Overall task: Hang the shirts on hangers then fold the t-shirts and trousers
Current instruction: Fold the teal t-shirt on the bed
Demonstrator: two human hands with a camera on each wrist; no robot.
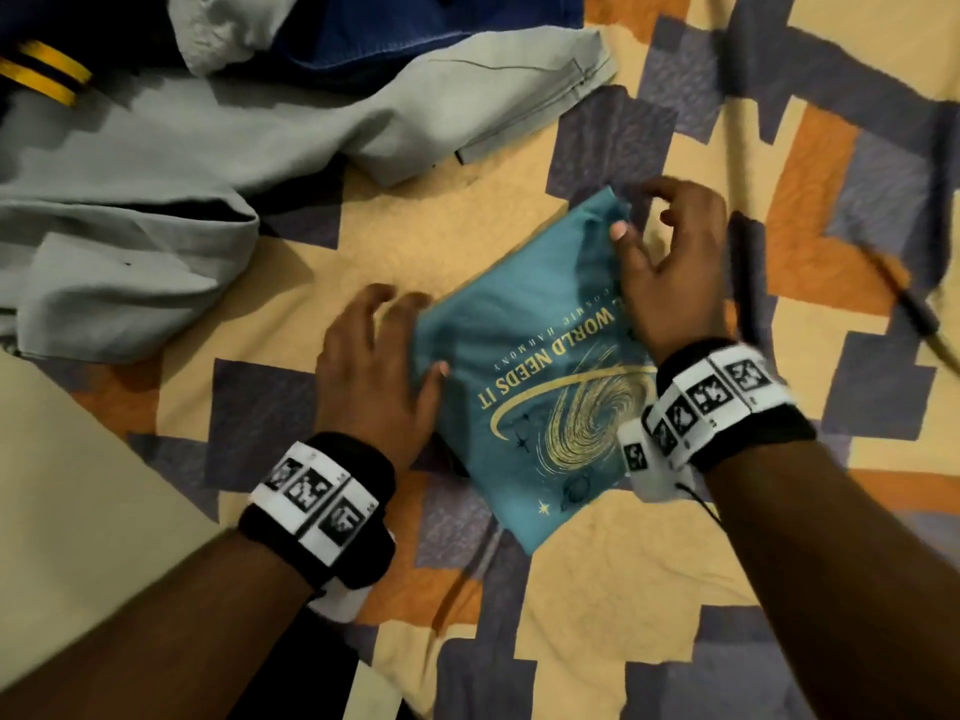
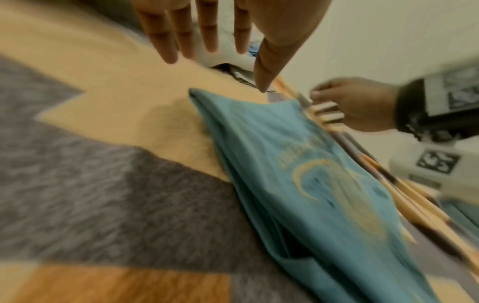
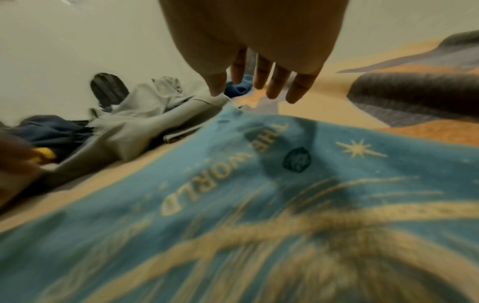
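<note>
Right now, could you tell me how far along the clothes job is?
Done, it seems: the teal t-shirt lies folded into a compact rectangle on the blanket. In hand: the left hand and right hand rest open at its edges. Left: the grey garment and blue garment lie unfolded. No hangers are visible.

A fleecy patchwork blanket point(image 1: 291, 262) in cream, orange and grey-purple blocks covers the surface. A dark cable point(image 1: 748, 283) trails across its right side (its far end is blurred). A plain beige cloth point(image 1: 78, 491) lies at lower left, and a pale wall point(image 3: 64, 41) stands behind.
</note>
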